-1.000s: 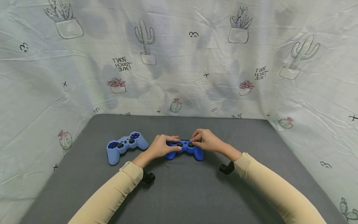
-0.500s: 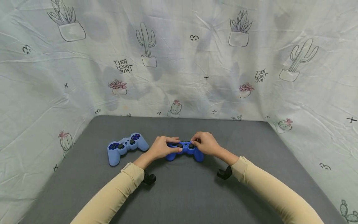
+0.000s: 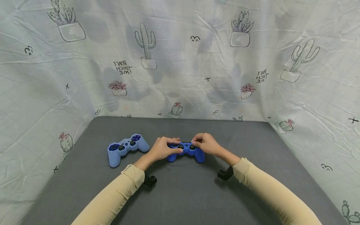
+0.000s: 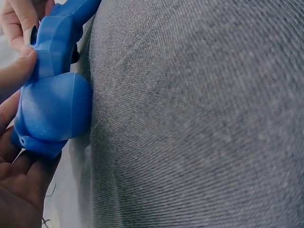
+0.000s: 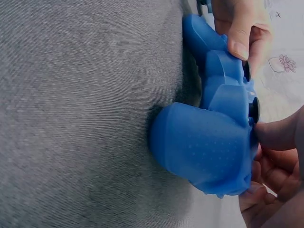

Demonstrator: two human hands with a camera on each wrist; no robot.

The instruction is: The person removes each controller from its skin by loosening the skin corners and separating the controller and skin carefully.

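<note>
A dark blue game controller (image 3: 185, 151) is gripped from both ends by 2 hands near the middle of a grey worktop (image 3: 185, 193), both forearms in beige sleeves being stretched forward from the near edge and angled inward. The left hand (image 3: 162, 148) is curled round the controller's left grip, its thumb laid across the top face beside the black sticks; in the left wrist view the palm and fingers (image 4: 19, 185) are seen cupped under the rounded grip (image 4: 50, 111). The right hand (image 3: 206, 144) is closed on the right grip, with its thumb and fingertips brought down on the top face by the right stick; in the right wrist view the grip (image 5: 204, 147) is seen held between thumb and curled fingers (image 5: 266, 190). The controller is seen resting on the cloth, its 2 handles pointed toward the near edge. A second, pale blue controller (image 3: 127, 148) is left lying just beside the left hand, toward the worktop's left edge, apart from the first. Bare grey cloth is shown between the hands and the far edge, and a wider stretch toward the right edge. The worktop is enclosed on 3 sides by a cactus-print sheet (image 3: 197, 62).
</note>
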